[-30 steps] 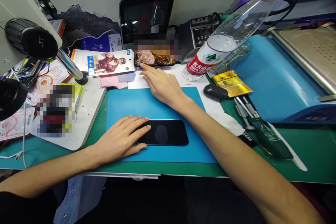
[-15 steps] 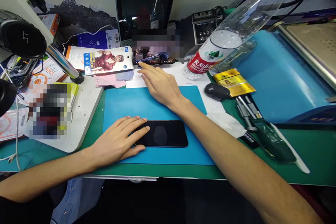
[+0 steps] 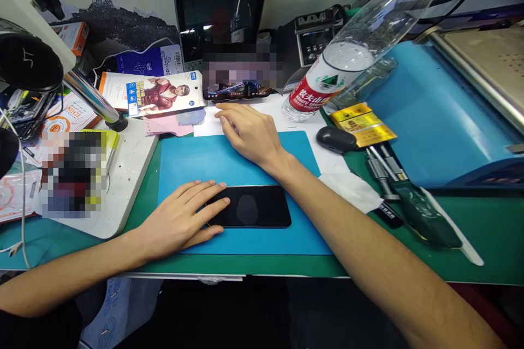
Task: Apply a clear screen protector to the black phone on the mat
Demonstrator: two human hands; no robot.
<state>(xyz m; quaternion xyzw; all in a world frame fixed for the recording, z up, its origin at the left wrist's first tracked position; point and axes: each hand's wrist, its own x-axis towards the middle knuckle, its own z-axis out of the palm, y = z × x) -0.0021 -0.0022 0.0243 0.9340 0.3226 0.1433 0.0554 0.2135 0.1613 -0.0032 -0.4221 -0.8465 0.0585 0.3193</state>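
A black smartphone [image 3: 257, 207] lies flat, its screen dark with a dull round smudge, on the blue mat [image 3: 192, 158]. Over the phone's left end rests my left hand [image 3: 184, 221], fingers stretched out and holding nothing. My right hand [image 3: 251, 133] hovers or rests near the mat's far edge, fingers loosely extended with nothing in them. Just beyond its fingertips, a second phone [image 3: 237, 90] with a lit screen leans at the back; part of its picture is blurred out.
A water bottle [image 3: 313, 90] stands tilted in view behind a black mouse-shaped case [image 3: 336, 139] and a yellow packet [image 3: 363, 124]. Screwdrivers [image 3: 382, 172], a dark green tool [image 3: 428, 215] and a white tissue [image 3: 352, 190] lie right. A white stand base [image 3: 126, 174] occupies the left.
My right index finger has drawn back slightly from the lower edge of the lit phone. My left hand stays on the dark phone. The whole view has shifted a little.
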